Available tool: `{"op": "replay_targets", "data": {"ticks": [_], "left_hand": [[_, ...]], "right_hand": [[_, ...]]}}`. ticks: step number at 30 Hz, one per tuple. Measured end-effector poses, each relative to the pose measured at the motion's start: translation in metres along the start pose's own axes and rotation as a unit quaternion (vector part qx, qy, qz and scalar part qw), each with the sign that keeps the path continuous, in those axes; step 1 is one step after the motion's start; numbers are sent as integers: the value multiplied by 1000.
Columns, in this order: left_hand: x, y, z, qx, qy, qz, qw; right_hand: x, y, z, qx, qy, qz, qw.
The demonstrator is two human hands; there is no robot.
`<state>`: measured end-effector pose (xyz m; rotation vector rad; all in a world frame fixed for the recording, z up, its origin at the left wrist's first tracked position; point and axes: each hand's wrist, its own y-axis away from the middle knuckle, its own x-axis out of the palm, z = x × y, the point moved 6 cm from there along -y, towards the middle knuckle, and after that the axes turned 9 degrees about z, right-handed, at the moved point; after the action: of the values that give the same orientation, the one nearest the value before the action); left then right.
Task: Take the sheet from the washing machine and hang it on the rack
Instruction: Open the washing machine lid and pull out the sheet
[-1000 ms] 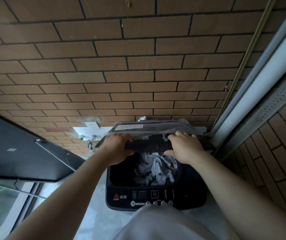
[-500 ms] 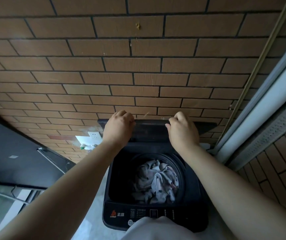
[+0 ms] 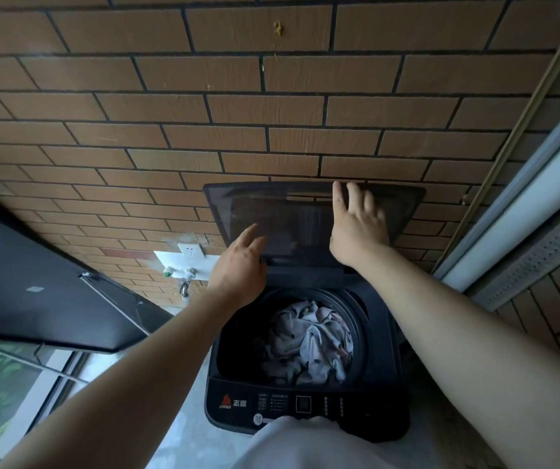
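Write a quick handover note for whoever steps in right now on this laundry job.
Left hand: open, empty, by the lid's lower edge.
Right hand: open, fingers spread against the raised lid.
Sheet: crumpled in the drum of the washing machine, untouched.
Done: lid up, leaning toward the brick wall.
Left: pull the sheet out and hang it; no rack in view.

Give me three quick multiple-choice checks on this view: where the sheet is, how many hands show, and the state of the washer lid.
1. Where is the sheet?
A. On the floor
B. In the washer drum
C. In the left hand

2. How many hands show?
A. One
B. Two
C. None

3. The lid is:
A. Shut
B. Raised open
C. Removed

Answers:
1 B, it lies crumpled in the drum.
2 B, the left hand and right hand are both up by the lid, fingers spread.
3 B, it stands up against the brick wall.
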<state>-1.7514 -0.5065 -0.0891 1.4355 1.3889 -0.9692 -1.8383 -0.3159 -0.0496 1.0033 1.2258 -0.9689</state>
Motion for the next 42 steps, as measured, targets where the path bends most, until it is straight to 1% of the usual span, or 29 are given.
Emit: {"op": "replay_targets", "data": {"ticks": [2, 6, 7, 9, 10, 13, 17, 19, 22, 24, 26, 29, 31, 34, 38, 42], "left_hand": [[14, 5, 5, -14, 5, 40, 999], [53, 14, 18, -36, 18, 107, 993], [65, 18, 22, -41, 21, 123, 991], [89, 27, 29, -50, 23, 159, 986], [106, 34, 32, -55, 27, 185, 981], [143, 53, 44, -69, 43, 224, 971], [198, 75, 58, -98, 59, 280, 953], [222, 82, 63, -100, 49, 295, 949], [246, 84, 74, -110, 36, 276, 954], [250, 81, 80, -115, 38, 242, 963], [252, 76, 83, -105, 40, 211, 971], [256, 74, 87, -90, 22, 188, 978], [257, 75, 86, -72, 4, 176, 982], [259, 73, 86, -62, -18, 169, 983], [263, 74, 88, -51, -31, 152, 987], [267, 75, 91, -53, -39, 134, 989]], "right_hand": [[4, -6, 2, -8, 6, 33, 999], [22, 1, 12, -34, 27, 35, 998], [32, 7, 14, -42, 26, 45, 998], [65, 20, 15, -49, 22, 97, 994], [89, 28, 13, -45, 22, 144, 988], [148, 55, 4, -37, 15, 264, 964], [220, 92, -5, -45, 11, 363, 931], [250, 106, -11, -28, -9, 397, 917], [288, 117, -17, 13, -82, 432, 898], [306, 118, -16, 24, -121, 425, 897], [320, 115, -14, 31, -140, 422, 895], [335, 112, -10, 43, -152, 423, 892], [343, 110, -11, 55, -157, 416, 894], [354, 110, -9, 68, -147, 446, 880], [384, 93, -10, 58, -146, 471, 868], [420, 81, -6, 52, -90, 514, 852]]}}
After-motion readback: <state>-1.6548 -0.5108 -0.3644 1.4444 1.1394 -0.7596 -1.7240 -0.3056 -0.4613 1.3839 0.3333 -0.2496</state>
